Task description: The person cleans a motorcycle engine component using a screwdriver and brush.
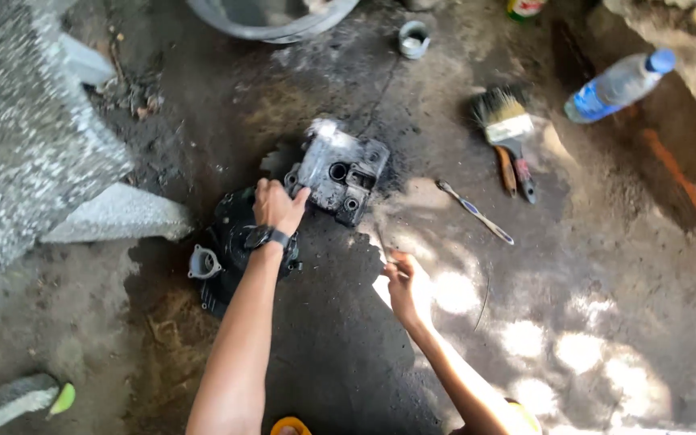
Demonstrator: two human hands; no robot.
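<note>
Your left hand (277, 205) rests on near-left edge of grey engine cover (340, 173), fingers curled over rim, holding it steady on oily floor (332, 338). Your right hand (407, 288), near and right of cover, fingers narrow, pinching thin tool (382, 242); tip points toward cover, apart from it.

Progress, by judgement: cover part-scrubbed, far face pale, near side grimy; black casing (227, 250) beside wrist untouched.

Count: one cover, one casing, two brushes (509, 129), one toothbrush (475, 212), one bottle (618, 84), one small cup (414, 38).
</note>
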